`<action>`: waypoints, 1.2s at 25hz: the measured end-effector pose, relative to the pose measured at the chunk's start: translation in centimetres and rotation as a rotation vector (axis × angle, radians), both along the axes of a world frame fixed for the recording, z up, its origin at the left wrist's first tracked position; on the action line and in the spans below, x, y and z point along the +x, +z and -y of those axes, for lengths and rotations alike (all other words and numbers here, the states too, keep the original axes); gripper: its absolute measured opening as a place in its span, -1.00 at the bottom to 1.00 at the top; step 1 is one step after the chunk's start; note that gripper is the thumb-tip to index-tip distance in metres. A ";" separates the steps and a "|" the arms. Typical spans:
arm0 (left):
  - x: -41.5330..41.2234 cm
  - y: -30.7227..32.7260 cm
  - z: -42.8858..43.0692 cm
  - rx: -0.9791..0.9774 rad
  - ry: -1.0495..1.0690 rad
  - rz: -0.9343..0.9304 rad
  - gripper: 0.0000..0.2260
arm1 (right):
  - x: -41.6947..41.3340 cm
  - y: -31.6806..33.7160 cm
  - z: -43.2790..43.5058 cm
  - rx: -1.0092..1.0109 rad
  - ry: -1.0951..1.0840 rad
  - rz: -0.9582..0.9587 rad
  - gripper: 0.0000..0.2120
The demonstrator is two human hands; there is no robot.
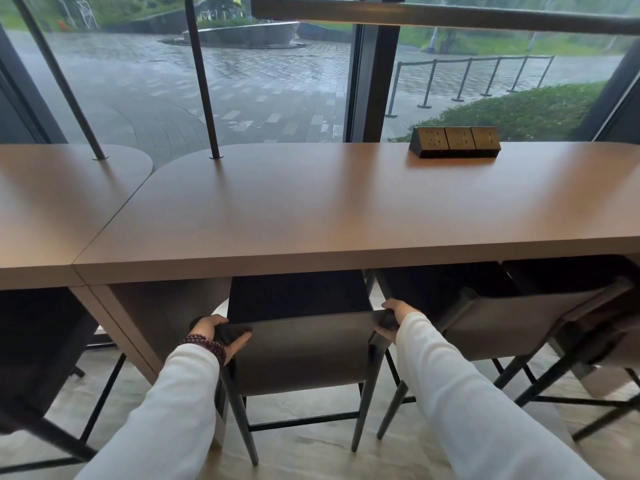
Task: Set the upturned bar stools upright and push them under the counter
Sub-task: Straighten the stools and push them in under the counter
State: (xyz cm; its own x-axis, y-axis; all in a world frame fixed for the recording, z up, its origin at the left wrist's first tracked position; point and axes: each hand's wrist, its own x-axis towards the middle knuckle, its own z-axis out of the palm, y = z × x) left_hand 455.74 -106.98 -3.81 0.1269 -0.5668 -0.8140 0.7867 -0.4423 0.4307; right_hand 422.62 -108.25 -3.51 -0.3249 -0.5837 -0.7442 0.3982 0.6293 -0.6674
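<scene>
Two white sleeves (180, 410) reach forward over the pale floor (311, 448), and a beaded bracelet (204, 342) sits at the wrist just behind the left hand (221, 332). That hand grasps the top left corner of the backrest of a bar stool (304, 344), fingers curled over the upper edge and thumb pressed on the near face. The right hand (394, 318) clasps the opposite top corner (its fingertips are hidden behind the backrest). Between the two hands the stool stands upright on slim dark legs, its seat just beyond the hands and partly tucked beneath the front edge of the desk (311, 209). Just right of the right hand a second stool (512, 320) stands upright with its seat under the desk, and further right a third stool (609, 337) shows, blurred. Well left of the left hand is a dark stool (38, 341), its pose hard to read. Beyond the hands, on the brown desk top and off to the right, rests a black socket block (455, 142); to the left two dark poles (204, 81) rise from the top, in front of the window (277, 81)
</scene>
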 end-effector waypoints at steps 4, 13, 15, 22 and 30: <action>-2.0 1.3 -0.7 -0.027 0.009 0.020 -0.69 | -0.6 0.1 -0.8 -0.036 -0.004 0.042 -0.86; -17.3 3.0 -4.4 -0.087 -0.303 0.305 -0.51 | -9.1 2.5 -5.3 -0.110 0.069 0.079 -0.74; -23.0 3.0 -5.8 -0.109 -0.386 0.327 -0.55 | -13.0 2.5 -7.1 -0.143 0.056 0.124 -0.75; -38.8 4.0 -7.7 -0.183 -0.537 0.218 -0.53 | -26.3 2.6 -11.4 -0.172 0.003 0.139 -0.63; -48.0 3.2 -1.6 -0.131 -0.499 0.263 -0.44 | -35.5 2.9 -6.5 -0.161 -0.100 0.093 -0.71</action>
State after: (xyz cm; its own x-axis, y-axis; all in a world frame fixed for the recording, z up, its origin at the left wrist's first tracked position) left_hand 407.75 -105.34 -0.61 0.0075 -0.7040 -0.7102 0.3555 -0.6619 0.6599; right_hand 387.08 -101.79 -0.58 -0.3212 -0.6659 -0.6733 0.5184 0.4714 -0.7135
